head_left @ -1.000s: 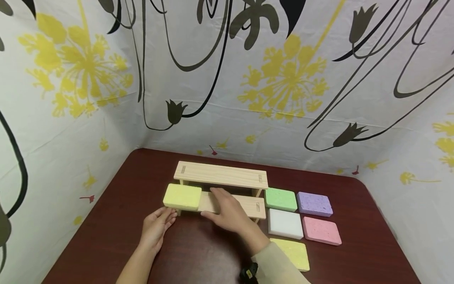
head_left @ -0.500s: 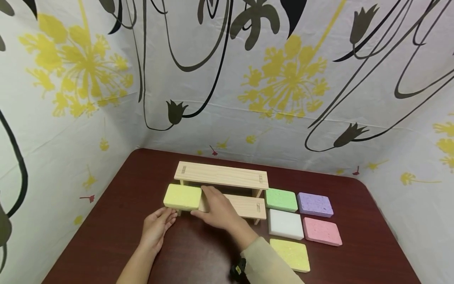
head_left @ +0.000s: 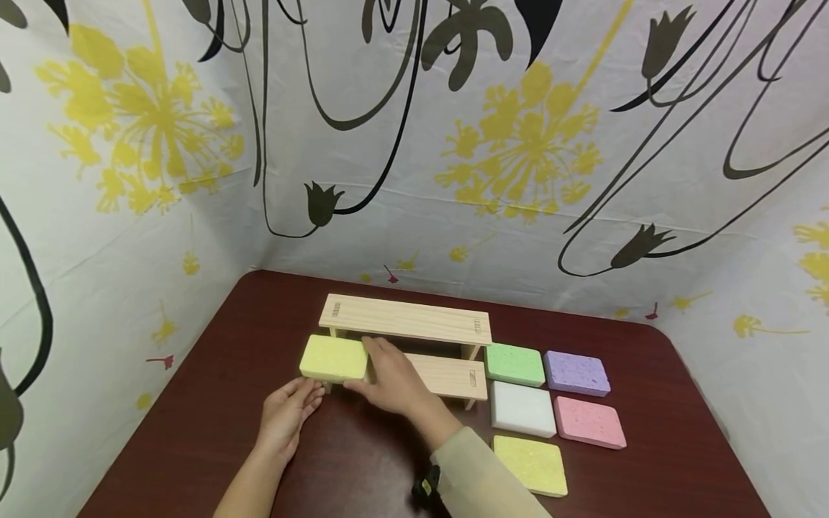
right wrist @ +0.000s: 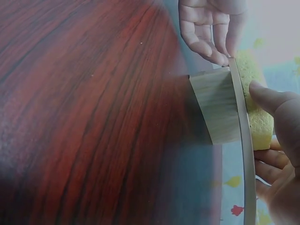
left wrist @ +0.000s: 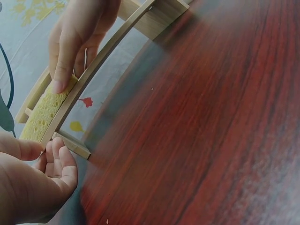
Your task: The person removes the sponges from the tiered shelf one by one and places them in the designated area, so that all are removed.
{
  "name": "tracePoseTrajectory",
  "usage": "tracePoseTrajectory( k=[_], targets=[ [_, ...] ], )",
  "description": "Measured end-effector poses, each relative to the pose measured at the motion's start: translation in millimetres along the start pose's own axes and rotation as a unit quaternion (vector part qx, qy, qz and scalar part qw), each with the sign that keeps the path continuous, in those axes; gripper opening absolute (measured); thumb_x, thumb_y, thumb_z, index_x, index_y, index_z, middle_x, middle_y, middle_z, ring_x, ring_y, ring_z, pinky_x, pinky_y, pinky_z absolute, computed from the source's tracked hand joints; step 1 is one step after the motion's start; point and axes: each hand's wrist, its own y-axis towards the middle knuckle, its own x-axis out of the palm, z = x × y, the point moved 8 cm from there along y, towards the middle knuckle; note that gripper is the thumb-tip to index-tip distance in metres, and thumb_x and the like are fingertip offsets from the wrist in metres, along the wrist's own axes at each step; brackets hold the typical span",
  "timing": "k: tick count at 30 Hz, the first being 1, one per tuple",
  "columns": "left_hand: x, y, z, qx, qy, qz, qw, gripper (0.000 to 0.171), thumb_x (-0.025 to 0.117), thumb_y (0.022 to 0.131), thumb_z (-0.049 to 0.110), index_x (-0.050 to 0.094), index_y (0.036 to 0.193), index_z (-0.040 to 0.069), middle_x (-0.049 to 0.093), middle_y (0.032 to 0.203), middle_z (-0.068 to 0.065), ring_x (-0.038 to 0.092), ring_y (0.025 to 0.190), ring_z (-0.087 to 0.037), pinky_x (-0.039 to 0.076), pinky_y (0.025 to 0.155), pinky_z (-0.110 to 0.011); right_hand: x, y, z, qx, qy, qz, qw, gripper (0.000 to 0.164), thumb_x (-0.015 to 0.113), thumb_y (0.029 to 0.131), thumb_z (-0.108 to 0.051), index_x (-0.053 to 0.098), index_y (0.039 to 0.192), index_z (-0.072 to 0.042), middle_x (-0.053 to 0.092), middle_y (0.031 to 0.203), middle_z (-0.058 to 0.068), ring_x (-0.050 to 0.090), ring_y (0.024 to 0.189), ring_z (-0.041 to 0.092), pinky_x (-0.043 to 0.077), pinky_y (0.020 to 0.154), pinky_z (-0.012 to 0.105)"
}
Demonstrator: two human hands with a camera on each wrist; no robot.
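Observation:
A yellow sponge [head_left: 334, 357] lies flat on the left end of the lower front board of a small wooden shelf [head_left: 447, 374]. My right hand [head_left: 396, 378] grips the sponge at its right end. Its thumb [right wrist: 267, 98] presses the sponge's front side, and its other fingers reach round the end and back. My left hand [head_left: 285, 414] pinches the front left corner of that lower board, just below the sponge. In the left wrist view, the left thumb and curled fingers [left wrist: 61, 161] meet at the board's end.
Right of the shelf lie a green sponge [head_left: 514, 364], a purple sponge [head_left: 576, 373], a white sponge [head_left: 522, 409], a pink sponge [head_left: 589, 422] and a second yellow sponge [head_left: 531, 465]. The shelf's higher board [head_left: 404, 319] stands behind. Patterned cloth [head_left: 401, 165] surrounds the dark red table [head_left: 363, 467].
My right hand has slid left along the lower board, from its middle to the yellow sponge's right end. My left hand keeps its place at the board's corner.

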Motion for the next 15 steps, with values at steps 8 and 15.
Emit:
tracePoseTrajectory(
  k=[8,15],
  targets=[
    [0.2,-1.3,0.0,-0.001,0.004,0.002,1.0,0.042,0.051,0.107,0.011,0.046,0.14,-0.014,0.066,0.109,-0.01,0.066,0.096,-0.011,0.057,0.089,-0.024,-5,-8,5,0.01,0.012,0.003,1.0,0.083,0.075,0.09,-0.048,0.044,0.149,0.002,0.056,0.139,0.013,0.057,0.123,0.026,0.049,0.106,0.039],
    [-0.1,-2.1,0.8,0.007,0.012,0.002,0.9999,0.042,0.05,0.107,0.011,0.046,0.141,-0.013,0.065,0.114,-0.012,0.065,0.1,-0.013,0.057,0.09,-0.024,-14,-23,10,-0.002,0.022,0.016,1.0,0.083,0.074,0.091,-0.048,0.043,0.15,0.0,0.053,0.144,0.012,0.054,0.129,0.026,0.048,0.108,0.041]
  ],
)
